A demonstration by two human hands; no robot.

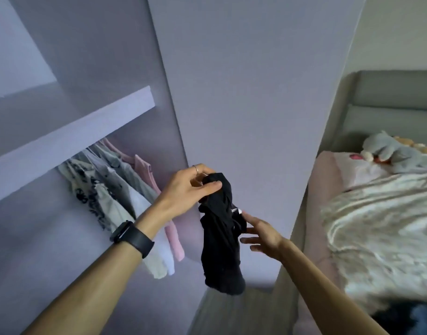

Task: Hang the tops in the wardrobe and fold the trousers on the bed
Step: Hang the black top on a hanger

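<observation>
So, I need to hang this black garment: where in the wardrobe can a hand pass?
Free: the gap under the shelf between the pink top and the upright panel. Left of the pink top, the hung tops crowd together.

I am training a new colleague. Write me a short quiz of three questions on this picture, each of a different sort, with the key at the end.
1. True or false: the left hand grips the black garment by its upper end, and the rest hangs down.
2. Where are the hanging tops? A: on the floor. B: under the wardrobe shelf. C: over a chair.
3. Fill in the missing word: the right hand, close beside the garment with straight fingers, is ___.

Key: 1 true; 2 B; 3 open.
</observation>
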